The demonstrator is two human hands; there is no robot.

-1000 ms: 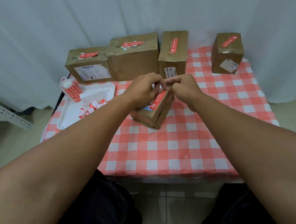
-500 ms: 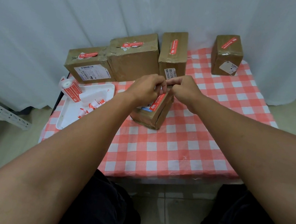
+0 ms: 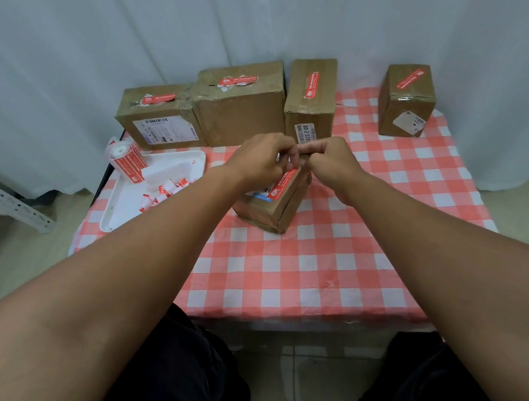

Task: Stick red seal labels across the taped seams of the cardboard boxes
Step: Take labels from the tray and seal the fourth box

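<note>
Left hand: the left hand [image 3: 261,158] is held over the far top edge of the small cardboard box [image 3: 271,201], fingers curled, their tips pinched at the upper end of the red seal label [image 3: 282,184].
Right hand: the right hand [image 3: 333,162] is brought in from the right, fingers curled, fingertips met with those of the left hand at the same end of the label; what exactly is pinched between them cannot be told.
Small box: it is stood near the middle of the bench, tilted, with the label laid along its top face.
Bench: the bench [image 3: 333,263] is covered by a red-and-white checked cloth; pale floor tiles are seen below it.
Room: a white curtain [image 3: 148,8] is hung behind the bench.
Sealed boxes: four more boxes are placed along the far edge, a low box [image 3: 162,114], a large box [image 3: 240,103], a narrow box [image 3: 312,100] and, well apart at the right, a single box [image 3: 407,100]; each is marked with a red label on top.
Tray: a white tray [image 3: 161,184] is set at the left, with a label roll [image 3: 125,159] on its far corner and loose label scraps [image 3: 163,193] inside.
Obstruction: the far end of the small box is hidden by both hands.
</note>
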